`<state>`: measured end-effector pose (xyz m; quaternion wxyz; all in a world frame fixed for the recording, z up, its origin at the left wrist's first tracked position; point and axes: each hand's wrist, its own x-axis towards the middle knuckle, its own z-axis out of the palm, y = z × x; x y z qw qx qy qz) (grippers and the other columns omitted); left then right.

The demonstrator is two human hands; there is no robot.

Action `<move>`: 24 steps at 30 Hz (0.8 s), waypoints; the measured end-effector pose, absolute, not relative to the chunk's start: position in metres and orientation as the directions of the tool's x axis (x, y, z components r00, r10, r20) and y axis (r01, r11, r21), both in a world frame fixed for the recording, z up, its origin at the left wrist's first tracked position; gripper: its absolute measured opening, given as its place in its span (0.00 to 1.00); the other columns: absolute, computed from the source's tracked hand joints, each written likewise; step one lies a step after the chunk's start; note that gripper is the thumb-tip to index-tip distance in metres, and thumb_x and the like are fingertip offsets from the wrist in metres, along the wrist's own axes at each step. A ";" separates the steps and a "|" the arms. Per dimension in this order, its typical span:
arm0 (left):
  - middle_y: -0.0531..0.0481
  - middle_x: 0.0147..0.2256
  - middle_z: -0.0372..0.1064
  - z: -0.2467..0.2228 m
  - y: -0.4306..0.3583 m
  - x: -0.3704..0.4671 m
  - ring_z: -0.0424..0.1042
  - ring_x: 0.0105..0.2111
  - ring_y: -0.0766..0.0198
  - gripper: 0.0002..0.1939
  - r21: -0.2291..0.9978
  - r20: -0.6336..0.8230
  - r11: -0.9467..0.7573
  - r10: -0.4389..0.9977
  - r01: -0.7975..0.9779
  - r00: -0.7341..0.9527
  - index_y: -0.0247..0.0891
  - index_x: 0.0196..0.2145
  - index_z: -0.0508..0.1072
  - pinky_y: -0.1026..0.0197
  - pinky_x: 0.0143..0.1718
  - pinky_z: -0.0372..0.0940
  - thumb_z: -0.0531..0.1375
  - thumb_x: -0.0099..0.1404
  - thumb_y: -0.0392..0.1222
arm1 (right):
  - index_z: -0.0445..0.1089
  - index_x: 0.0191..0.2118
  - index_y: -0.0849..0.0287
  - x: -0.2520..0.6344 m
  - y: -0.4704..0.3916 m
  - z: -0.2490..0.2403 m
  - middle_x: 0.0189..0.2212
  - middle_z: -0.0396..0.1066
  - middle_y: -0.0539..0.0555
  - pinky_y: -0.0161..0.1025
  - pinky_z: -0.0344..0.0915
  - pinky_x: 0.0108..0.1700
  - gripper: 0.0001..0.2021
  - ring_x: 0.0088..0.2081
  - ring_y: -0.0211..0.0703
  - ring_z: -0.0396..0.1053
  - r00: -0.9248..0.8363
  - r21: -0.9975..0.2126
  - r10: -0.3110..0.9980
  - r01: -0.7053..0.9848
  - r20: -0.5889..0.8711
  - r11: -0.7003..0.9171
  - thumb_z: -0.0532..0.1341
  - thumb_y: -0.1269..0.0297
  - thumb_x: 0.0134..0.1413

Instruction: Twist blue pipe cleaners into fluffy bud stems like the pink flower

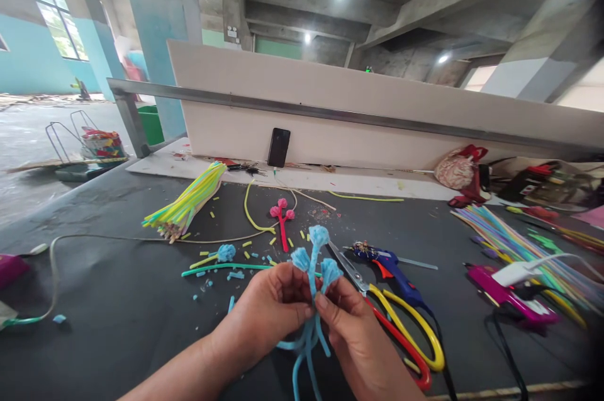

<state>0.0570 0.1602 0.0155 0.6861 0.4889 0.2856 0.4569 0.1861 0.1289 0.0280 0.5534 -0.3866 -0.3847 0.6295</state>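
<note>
Both hands meet low in the middle of the head view, pinching blue pipe cleaner flowers [319, 236] by their stems. Three fluffy blue heads stand up above the fingers, and the loose stems hang below. My left hand [267, 310] grips from the left, with thumb and fingers closed on the stems. From the other side, my right hand [352, 322] pinches the same stems. Scissors [396, 306] with yellow and red handles lie beside my right hand. Left of the hands lie a single blue flower [225, 254] and a green pipe cleaner [221, 268]. A pink flower [282, 221] lies farther back.
A bundle of yellow-green pipe cleaners [191, 199] lies at the left. A blue glue gun [389, 265] and a magenta power strip [512, 297] with cords are at the right, near pastel pipe cleaners [509, 237]. A phone [279, 147] leans on the back board.
</note>
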 end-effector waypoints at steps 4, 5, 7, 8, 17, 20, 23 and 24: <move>0.53 0.26 0.71 0.019 0.159 0.056 0.69 0.28 0.67 0.11 0.948 0.031 0.093 0.925 -0.304 0.379 0.34 0.29 0.71 0.66 0.32 0.61 0.59 0.46 0.25 | 0.72 0.35 0.54 0.188 0.127 0.024 0.31 0.71 0.49 0.40 0.59 0.46 0.10 0.36 0.43 0.66 -0.111 -0.930 0.993 -0.357 -0.046 -0.083 0.68 0.60 0.44; 0.53 0.26 0.71 0.020 0.159 0.056 0.69 0.28 0.68 0.11 0.950 0.020 0.096 0.931 -0.297 0.364 0.34 0.29 0.72 0.66 0.32 0.61 0.59 0.46 0.25 | 0.72 0.34 0.55 0.188 0.126 0.022 0.30 0.71 0.48 0.39 0.59 0.43 0.11 0.35 0.42 0.65 -0.118 -0.939 0.991 -0.329 -0.060 -0.096 0.69 0.60 0.42; 0.54 0.25 0.70 0.022 0.158 0.055 0.69 0.27 0.68 0.10 0.956 -0.011 0.105 0.946 -0.273 0.325 0.33 0.27 0.71 0.66 0.31 0.61 0.59 0.45 0.25 | 0.70 0.31 0.56 0.190 0.125 0.020 0.27 0.69 0.47 0.36 0.59 0.39 0.13 0.32 0.41 0.64 -0.128 -0.953 0.988 -0.275 -0.090 -0.123 0.71 0.59 0.40; 0.54 0.24 0.69 0.023 0.158 0.055 0.68 0.26 0.69 0.09 0.960 -0.022 0.105 0.952 -0.258 0.306 0.33 0.26 0.71 0.67 0.30 0.60 0.59 0.45 0.26 | 0.69 0.30 0.57 0.191 0.126 0.019 0.27 0.68 0.47 0.36 0.59 0.38 0.13 0.32 0.40 0.64 -0.126 -0.958 0.987 -0.254 -0.100 -0.130 0.71 0.59 0.38; 0.55 0.22 0.68 0.021 0.159 0.055 0.68 0.21 0.69 0.08 0.941 0.003 0.122 0.929 -0.315 0.369 0.34 0.26 0.68 0.65 0.25 0.63 0.60 0.46 0.28 | 0.69 0.25 0.60 0.197 0.129 0.021 0.20 0.68 0.46 0.34 0.57 0.33 0.10 0.26 0.37 0.63 -0.077 -0.964 0.989 -0.226 -0.127 -0.141 0.70 0.64 0.41; 0.55 0.22 0.69 0.022 0.158 0.056 0.69 0.20 0.67 0.08 0.932 -0.021 0.158 0.922 -0.326 0.387 0.34 0.27 0.68 0.63 0.25 0.66 0.61 0.45 0.29 | 0.70 0.25 0.60 0.199 0.129 0.020 0.20 0.69 0.47 0.35 0.58 0.33 0.10 0.26 0.38 0.64 -0.069 -0.956 0.987 -0.247 -0.144 -0.157 0.70 0.63 0.41; 0.54 0.23 0.69 0.024 0.157 0.057 0.70 0.21 0.67 0.09 0.935 -0.050 0.176 0.926 -0.309 0.375 0.33 0.27 0.69 0.63 0.25 0.67 0.61 0.44 0.29 | 0.70 0.25 0.61 0.199 0.128 0.019 0.21 0.69 0.48 0.36 0.59 0.34 0.11 0.27 0.39 0.64 -0.068 -0.951 0.986 -0.260 -0.153 -0.166 0.70 0.60 0.40; 0.54 0.23 0.69 0.024 0.157 0.057 0.70 0.21 0.67 0.09 0.938 -0.058 0.178 0.927 -0.298 0.370 0.33 0.27 0.69 0.63 0.25 0.67 0.60 0.44 0.29 | 0.70 0.25 0.61 0.198 0.127 0.019 0.21 0.69 0.48 0.36 0.59 0.34 0.11 0.27 0.39 0.64 -0.066 -0.952 0.985 -0.256 -0.157 -0.169 0.70 0.60 0.40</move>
